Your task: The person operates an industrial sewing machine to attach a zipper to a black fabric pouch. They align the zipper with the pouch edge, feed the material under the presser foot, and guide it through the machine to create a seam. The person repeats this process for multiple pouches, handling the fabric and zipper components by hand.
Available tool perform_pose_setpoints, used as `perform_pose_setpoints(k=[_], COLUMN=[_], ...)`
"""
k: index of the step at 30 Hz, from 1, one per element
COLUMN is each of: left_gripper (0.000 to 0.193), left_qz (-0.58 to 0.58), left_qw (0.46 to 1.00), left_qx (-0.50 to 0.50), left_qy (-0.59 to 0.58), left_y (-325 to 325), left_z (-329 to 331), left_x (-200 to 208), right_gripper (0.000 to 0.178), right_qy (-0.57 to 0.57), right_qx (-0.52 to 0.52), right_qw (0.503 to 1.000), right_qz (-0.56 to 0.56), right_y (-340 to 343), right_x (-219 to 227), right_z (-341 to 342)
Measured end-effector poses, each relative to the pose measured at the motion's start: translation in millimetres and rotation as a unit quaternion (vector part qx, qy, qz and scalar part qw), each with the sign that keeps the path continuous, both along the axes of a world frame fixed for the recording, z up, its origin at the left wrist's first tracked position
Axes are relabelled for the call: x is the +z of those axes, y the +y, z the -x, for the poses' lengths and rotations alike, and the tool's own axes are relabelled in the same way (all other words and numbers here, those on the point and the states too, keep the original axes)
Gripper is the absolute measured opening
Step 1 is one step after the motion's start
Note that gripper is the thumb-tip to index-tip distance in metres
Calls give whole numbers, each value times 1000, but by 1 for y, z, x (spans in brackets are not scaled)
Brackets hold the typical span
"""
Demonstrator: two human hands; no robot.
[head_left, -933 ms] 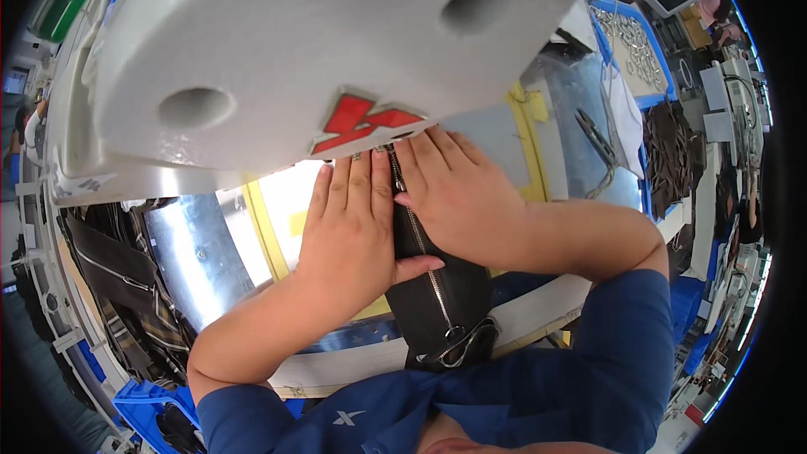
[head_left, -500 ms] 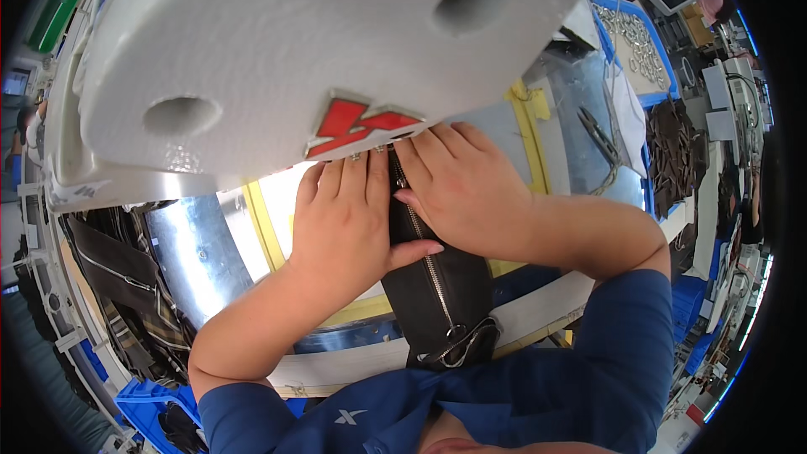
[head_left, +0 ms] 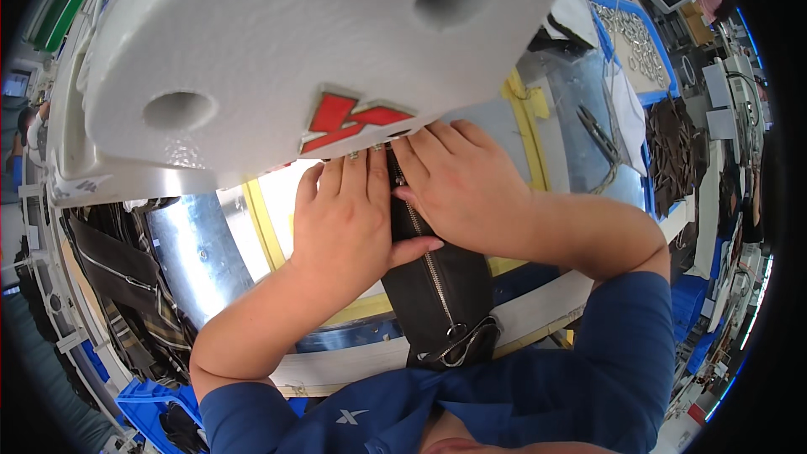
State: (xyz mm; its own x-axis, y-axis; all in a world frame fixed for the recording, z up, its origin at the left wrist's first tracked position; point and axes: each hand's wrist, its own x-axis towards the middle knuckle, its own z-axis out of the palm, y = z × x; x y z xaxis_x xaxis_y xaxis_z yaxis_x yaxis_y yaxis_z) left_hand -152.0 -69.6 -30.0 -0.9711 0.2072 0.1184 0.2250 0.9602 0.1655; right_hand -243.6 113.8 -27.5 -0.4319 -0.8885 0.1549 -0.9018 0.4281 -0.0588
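A long black fabric piece (head_left: 405, 306) with a metal zipper (head_left: 433, 273) down its length runs from near my body toward the white machine head (head_left: 252, 50), which looks like a sewing machine's. My left hand (head_left: 345, 217) lies flat on its left side, the thumb reaching across the zipper. My right hand (head_left: 471, 189) rests on the other side, its fingers extended and its thumb close to the teeth. Both sets of fingertips reach the machine's lower edge. The machine hides the far end of the fabric and whatever works on it there.
Dark and plaid fabric pieces with zippers (head_left: 126, 273) are piled at left. To the right lie snips (head_left: 598, 134) on the metal surface, a blue tray (head_left: 664, 97) of small metal parts, and a heap of dark brown pieces (head_left: 677, 147). A blue crate (head_left: 143, 408) stands at lower left.
The machine head has shifted slightly left in the picture. My hands and the black fabric show hardly any movement.
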Motion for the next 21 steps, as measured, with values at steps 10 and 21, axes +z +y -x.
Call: perform_pose_setpoints(k=[10,21], left_gripper=[132,127], left_qz=[-5,40], left_qw=[1000,998], left_qx=[-2,-32], left_qy=[-11,-43], left_y=[-2,-7], left_z=[-1,-2], left_x=[-1,8], right_gripper=[50,14], right_qy=[11,-128], right_qx=[14,179], right_qw=[999,975], right_qz=[37,-10], right_y=[1,13], right_x=[-2,22], right_z=[3,-5])
